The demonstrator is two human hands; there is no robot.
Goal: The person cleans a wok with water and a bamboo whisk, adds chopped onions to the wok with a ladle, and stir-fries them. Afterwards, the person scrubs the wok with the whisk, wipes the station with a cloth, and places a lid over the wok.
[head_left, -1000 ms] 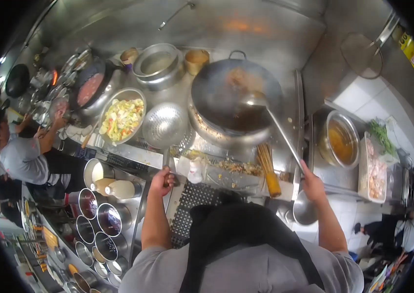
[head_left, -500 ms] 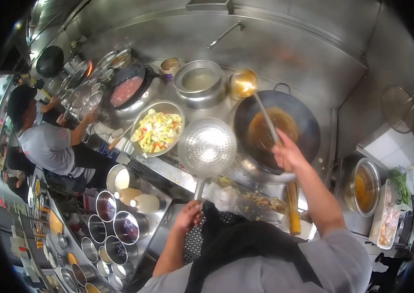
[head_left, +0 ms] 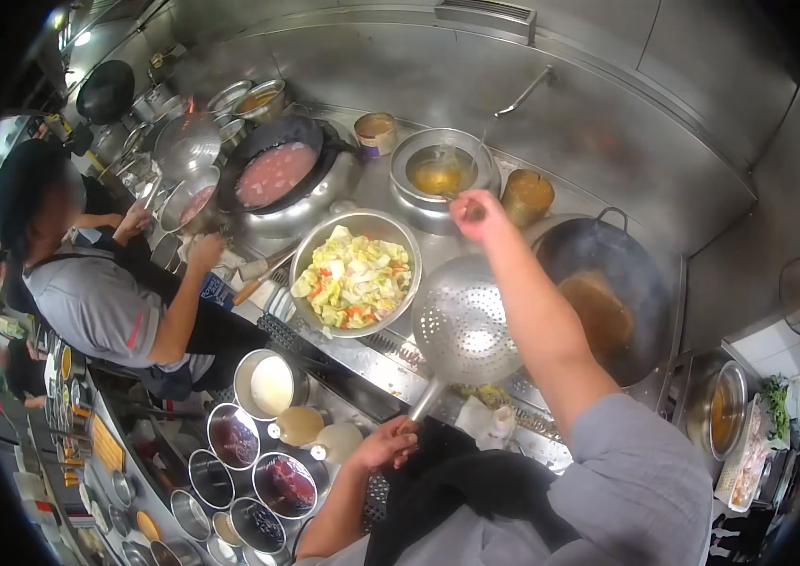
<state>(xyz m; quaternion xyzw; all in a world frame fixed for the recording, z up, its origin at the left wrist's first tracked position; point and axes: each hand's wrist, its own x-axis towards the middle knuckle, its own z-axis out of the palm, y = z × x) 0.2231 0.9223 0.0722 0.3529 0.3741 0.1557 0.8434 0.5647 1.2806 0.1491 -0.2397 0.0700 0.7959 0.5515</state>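
My left hand [head_left: 386, 444] is closed round the handle of a large perforated skimmer [head_left: 461, 325], its round face level beside the bowl of cut cabbage [head_left: 355, 278]. Stretched forward over the stove, my right hand [head_left: 478, 216] grips a ladle [head_left: 438, 175]. The ladle's bowl is in the metal pot [head_left: 402, 193] and looks golden; my hand hides part of the handle. To the right of my forearm, a dark wok [head_left: 659, 283] holds brown liquid and gives off steam. A brown-coated can [head_left: 527, 198] stands between pot and wok.
A co-worker [head_left: 89, 292] stands at the left, near a wok of pinkish liquid [head_left: 277, 174]. Several metal containers [head_left: 273, 385] and two squeeze bottles [head_left: 336, 441] crowd the lower left. A faucet [head_left: 525, 91] juts from the back wall. A metal bowl [head_left: 730, 410] sits at the right.
My right hand has swung left from the wok, and the ladle has gone from the brown can into the pot. The view has turned right; my left hand still holds the skimmer.
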